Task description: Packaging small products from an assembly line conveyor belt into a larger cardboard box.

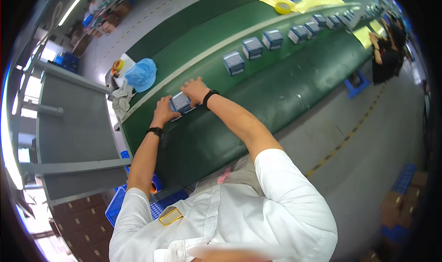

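A small dark blue box (183,103) with a pale, shiny top sits on the green belt (202,133), between my two hands. My left hand (163,112) grips its left side, the thumb at the near edge. From the other side my right hand (196,91) holds the box, its fingers bent over the far right part. My palms and fingers hide parts of the box, so I cannot tell whether a second box lies under them. Similar blue boxes, the nearest being a box (234,63) to the right, stand in a row along the belt.
A light blue cap (141,75), a tape roll (118,65) and a grey cloth (122,99) lie past the belt's left end. Yellow sheets (308,2) with another tape roll (282,7) are at the far side. A co-worker (389,55) stands at the right. Blue crates (116,206) are near my left side.
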`<state>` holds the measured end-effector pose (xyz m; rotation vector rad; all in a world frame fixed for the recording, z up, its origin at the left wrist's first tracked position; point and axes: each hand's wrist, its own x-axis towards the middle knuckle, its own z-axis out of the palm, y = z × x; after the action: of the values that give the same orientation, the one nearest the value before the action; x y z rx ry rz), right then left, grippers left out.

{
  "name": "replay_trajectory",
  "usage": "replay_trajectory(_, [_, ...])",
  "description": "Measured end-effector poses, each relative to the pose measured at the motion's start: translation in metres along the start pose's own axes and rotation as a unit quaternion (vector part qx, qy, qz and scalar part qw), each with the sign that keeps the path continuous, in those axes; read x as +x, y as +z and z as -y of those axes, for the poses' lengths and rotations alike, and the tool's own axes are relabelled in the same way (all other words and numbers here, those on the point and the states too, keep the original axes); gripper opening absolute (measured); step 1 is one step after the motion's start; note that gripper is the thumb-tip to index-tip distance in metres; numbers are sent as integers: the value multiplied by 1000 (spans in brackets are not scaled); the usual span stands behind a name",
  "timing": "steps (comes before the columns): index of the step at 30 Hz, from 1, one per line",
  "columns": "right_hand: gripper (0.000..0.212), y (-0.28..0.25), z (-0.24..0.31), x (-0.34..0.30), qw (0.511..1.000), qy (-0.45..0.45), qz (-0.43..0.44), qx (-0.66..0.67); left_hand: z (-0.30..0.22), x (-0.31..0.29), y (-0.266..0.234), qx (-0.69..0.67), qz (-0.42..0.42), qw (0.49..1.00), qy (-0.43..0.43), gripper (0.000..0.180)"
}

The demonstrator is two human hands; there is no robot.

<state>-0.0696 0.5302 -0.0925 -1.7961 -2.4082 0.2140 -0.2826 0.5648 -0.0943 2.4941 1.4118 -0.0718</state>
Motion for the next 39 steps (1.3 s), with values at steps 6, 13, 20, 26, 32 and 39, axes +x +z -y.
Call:
replay_trajectory(6, [76,-15,73,-107,995,84,-40,-26,-35,-84,-25,-4,26,993,117,92])
replay_trajectory(13, [69,-53,192,-308,935,350,-33,41,-121,-176,-21,-9,94,897,432,87])
replay_trajectory(20, [67,-136,347,-470,772,631,-81,-7,-265,-284,-59,-68,142,668,727,82])
replay_trajectory(26, [75,-200,465,-562,648,744,-140,-87,-363,-410,-91,-127,104,502,849,72])
replay_trajectory(32, [76,-214,517,-645,558,804,-155,-137,-439,-507,-87,-138,99,426,889,74])
replay_trajectory(39, [70,-201,506,-738,546,819,-140,-108,-510,-556,-25,-114,119,399,902,79])
